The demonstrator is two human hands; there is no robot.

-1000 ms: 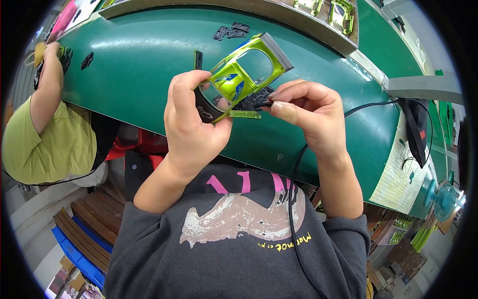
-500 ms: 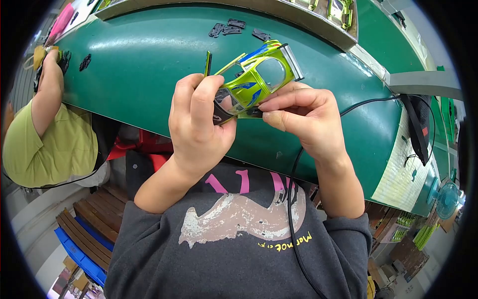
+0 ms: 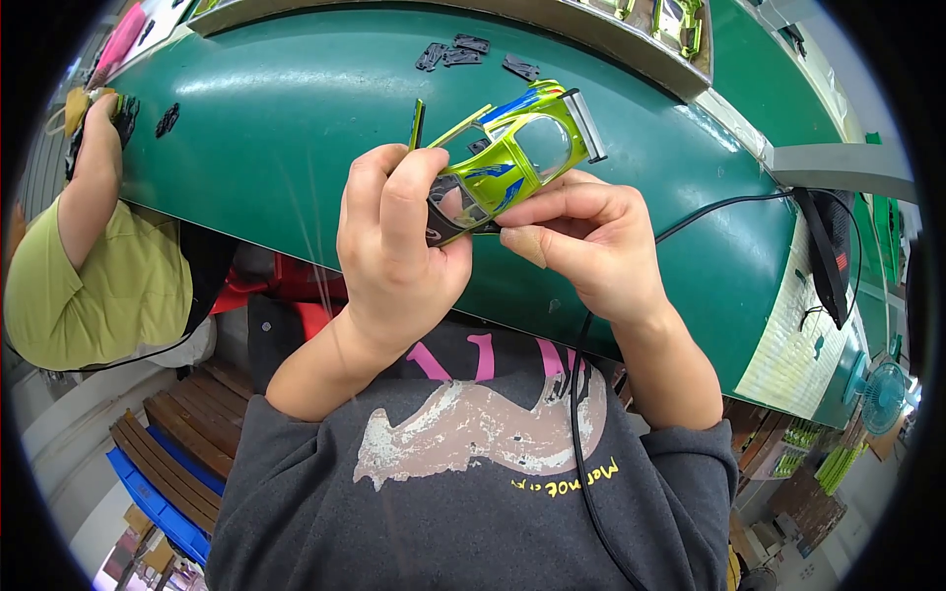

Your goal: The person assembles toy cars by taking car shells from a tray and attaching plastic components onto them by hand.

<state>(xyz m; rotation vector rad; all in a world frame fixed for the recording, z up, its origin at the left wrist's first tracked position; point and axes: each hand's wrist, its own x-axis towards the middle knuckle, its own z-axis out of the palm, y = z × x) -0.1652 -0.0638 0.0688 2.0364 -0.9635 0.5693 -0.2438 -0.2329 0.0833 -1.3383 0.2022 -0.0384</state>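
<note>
Held up over the green table is a lime-green toy car body [image 3: 508, 165] with blue markings, clear windows, a dark front end and a rear spoiler [image 3: 585, 126]. My left hand [image 3: 402, 231] is closed around its front end. On the far side, a door [image 3: 417, 124] of the car sticks out open. My right hand [image 3: 591, 241] pinches at the car's near side, thumb and forefinger around a small black part [image 3: 487, 229], mostly hidden by the fingertips. Several flat black plastic pieces [image 3: 461, 57] lie beyond the car, with another one [image 3: 520, 67] close to its rear.
A tray [image 3: 443, 6] holding green car bodies stands along the far side. A black cable [image 3: 714, 207] crosses the green table [image 3: 266, 128] on the right, near a paper sheet [image 3: 788, 340]. At left, another person's arm [image 3: 87, 187] reaches to the table, near a small black pile [image 3: 168, 120].
My right fingers have slid left along the car's near side, toward its front. The black part between them shows less now. The car has shifted slightly right with my left hand.
</note>
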